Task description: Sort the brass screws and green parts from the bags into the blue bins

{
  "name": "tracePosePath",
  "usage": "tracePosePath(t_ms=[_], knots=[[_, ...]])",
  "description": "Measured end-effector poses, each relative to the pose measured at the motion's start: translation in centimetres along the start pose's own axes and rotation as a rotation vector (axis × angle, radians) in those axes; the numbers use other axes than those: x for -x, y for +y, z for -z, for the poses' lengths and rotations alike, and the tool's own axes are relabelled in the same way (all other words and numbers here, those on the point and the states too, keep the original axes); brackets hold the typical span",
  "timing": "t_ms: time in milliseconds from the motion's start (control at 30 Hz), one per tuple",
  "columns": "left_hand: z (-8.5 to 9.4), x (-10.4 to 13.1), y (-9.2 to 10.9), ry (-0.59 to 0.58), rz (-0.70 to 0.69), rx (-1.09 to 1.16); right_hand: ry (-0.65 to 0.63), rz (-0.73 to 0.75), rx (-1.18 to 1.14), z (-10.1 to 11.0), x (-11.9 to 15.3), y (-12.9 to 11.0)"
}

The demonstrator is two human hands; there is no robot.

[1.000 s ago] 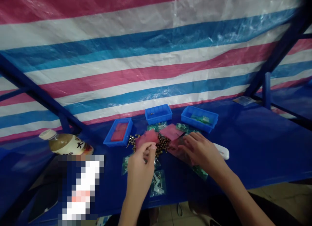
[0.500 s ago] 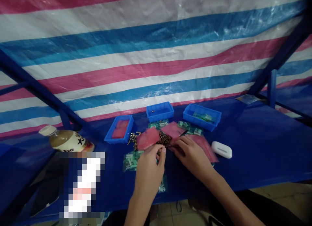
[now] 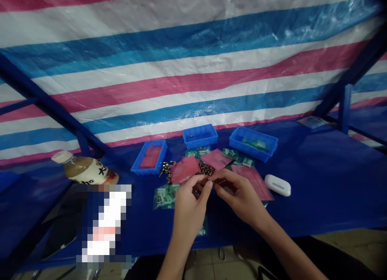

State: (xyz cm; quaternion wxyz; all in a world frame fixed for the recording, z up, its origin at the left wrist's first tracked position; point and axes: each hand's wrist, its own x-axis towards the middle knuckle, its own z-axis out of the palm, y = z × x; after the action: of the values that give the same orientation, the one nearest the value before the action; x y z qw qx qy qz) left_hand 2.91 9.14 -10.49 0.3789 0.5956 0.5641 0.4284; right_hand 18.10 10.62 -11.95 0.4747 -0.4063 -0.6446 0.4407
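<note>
My left hand point(image 3: 192, 197) and my right hand point(image 3: 237, 191) meet fingertip to fingertip over the middle of the blue table. Both are closed in a pinch, and whatever lies between the fingers is too small or hidden to name. Just beyond them is a pile of small brass-coloured metal parts point(image 3: 206, 169), partly covered by my fingers. Pink plastic bags point(image 3: 185, 169) lie on either side of the pile. A larger pink zip bag point(image 3: 254, 182) sits by my right hand. Green-tinted bags with white parts point(image 3: 165, 196) lie beside my left hand.
Three blue bins stand at the back: one with pink bags point(image 3: 165, 151), one with a small metal piece point(image 3: 208, 141), one with green bags point(image 3: 272, 148). Screw-like brass pieces point(image 3: 165, 171) lie at left. A drink bottle point(image 3: 80, 170) stands left, a white case point(image 3: 278, 185) right.
My right hand has moved from the pile's edge to my left fingertips, and the hands now touch. The view has shifted slightly.
</note>
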Motion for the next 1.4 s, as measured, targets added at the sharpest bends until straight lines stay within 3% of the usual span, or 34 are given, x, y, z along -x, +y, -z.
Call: tracePosePath(t_ms=[200,567,700,867,1000,1200,1267,1400], knots=[[0.2,-0.1,0.1,0.048,-0.025,-0.037,-0.076,-0.094,-0.249,-0.1,0.1,0.0],[0.9,0.0,0.1,0.08,-0.055,-0.087,-0.052,-0.108,-0.071,-0.1,0.2,0.3],[2.0,-0.2,0.2,0.207,-0.036,-0.079,0.029,-0.068,0.16,0.3,-1.9,-0.4],[3.8,-0.5,-0.1,0.241,-0.014,-0.082,0.165,0.09,0.49,1.0,-9.9,-0.9],[4.4,-0.5,-0.3,0.257,-0.009,-0.068,0.115,0.08,0.765,1.0,-14.8,0.3],[4.7,-0.4,-0.3,0.239,-0.001,-0.042,-0.03,-0.123,1.186,-1.0,-14.1,2.1],[4.8,-0.4,-0.4,0.247,0.005,-0.042,-0.063,-0.18,1.256,-1.6,-13.7,2.3],[4.7,-0.3,-0.4,0.237,0.001,-0.048,-0.098,-0.152,1.267,-2.2,-13.8,2.7]])
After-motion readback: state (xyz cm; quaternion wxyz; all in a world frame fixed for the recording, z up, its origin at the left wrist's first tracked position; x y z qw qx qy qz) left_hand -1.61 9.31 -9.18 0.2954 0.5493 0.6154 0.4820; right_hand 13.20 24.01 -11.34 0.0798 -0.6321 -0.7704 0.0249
